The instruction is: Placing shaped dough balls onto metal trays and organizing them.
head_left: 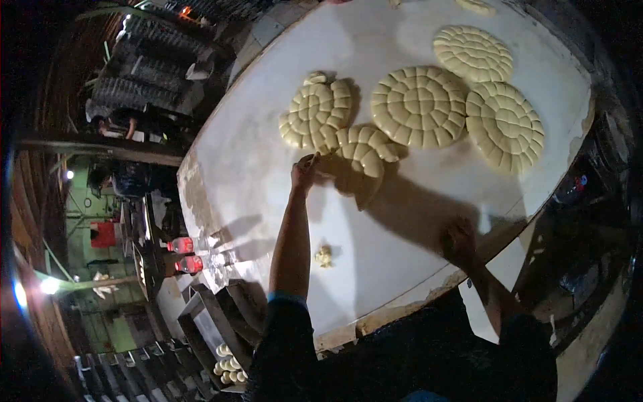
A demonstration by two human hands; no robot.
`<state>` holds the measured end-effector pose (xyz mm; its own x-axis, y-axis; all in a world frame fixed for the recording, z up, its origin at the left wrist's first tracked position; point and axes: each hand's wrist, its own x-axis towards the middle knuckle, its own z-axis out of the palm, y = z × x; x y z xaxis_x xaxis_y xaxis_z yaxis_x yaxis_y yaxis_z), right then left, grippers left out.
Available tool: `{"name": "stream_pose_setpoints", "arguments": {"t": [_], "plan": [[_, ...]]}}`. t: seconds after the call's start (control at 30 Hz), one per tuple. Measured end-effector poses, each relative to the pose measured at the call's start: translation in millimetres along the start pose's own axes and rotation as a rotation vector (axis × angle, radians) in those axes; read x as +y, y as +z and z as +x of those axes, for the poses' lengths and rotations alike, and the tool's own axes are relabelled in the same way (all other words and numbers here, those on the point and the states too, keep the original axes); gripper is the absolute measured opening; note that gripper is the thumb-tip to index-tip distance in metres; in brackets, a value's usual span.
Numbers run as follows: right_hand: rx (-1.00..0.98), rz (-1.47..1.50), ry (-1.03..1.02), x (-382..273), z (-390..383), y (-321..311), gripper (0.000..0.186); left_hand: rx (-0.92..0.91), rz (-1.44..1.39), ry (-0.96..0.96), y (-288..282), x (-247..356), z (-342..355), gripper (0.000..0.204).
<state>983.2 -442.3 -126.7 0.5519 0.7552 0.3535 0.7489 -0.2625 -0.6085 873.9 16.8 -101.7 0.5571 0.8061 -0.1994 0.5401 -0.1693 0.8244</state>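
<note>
Left hand: its fingers are bunching close by where a gapped dough round is meeting a partial dough round; whether they are pinching a piece or only touching, cannot tell. Right hand: sitting in shadow near the worktop's front edge, away from the dough; clenched or released, cannot tell.

Just above the gapped round, a loose piece is lying. Farther right, three scored rounds are lying whole: middle round, upper round, lower round. All are resting on the pale worktop. Nearer the body, a small heap of scraps is sitting alone.

Progress, as judged: scoring is looking complete on those three; the two left rounds are lacking sections and seeming unfinished. Whether pieces are being taken off or fitted in, not showing

Off the worktop, lower left, pale balls are lying in a tray
</note>
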Motion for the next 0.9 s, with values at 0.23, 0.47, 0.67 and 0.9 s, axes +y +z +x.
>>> {"name": "stream_pose_setpoints", "arguments": {"t": [0.23, 0.47, 0.67, 0.9], "plan": [[0.14, 0.07, 0.289, 9, 1, 11, 0.014, -0.412, -0.225, -0.049, 32, 24, 44, 0.028], [0.236, 0.197, 0.038, 10, 2, 13, 0.008, 0.167, -0.385, -0.058, 19, -23, -60, 0.032], [0.152, 0.16, 0.106, 13, -6, 35, 0.008, 0.677, -0.891, 0.03, -10, -109, -212, 0.029], [-0.418, 0.685, 0.324, -184, -53, 108, 0.032, -0.075, -1.436, 0.034, 9, -104, -373, 0.017]]}}
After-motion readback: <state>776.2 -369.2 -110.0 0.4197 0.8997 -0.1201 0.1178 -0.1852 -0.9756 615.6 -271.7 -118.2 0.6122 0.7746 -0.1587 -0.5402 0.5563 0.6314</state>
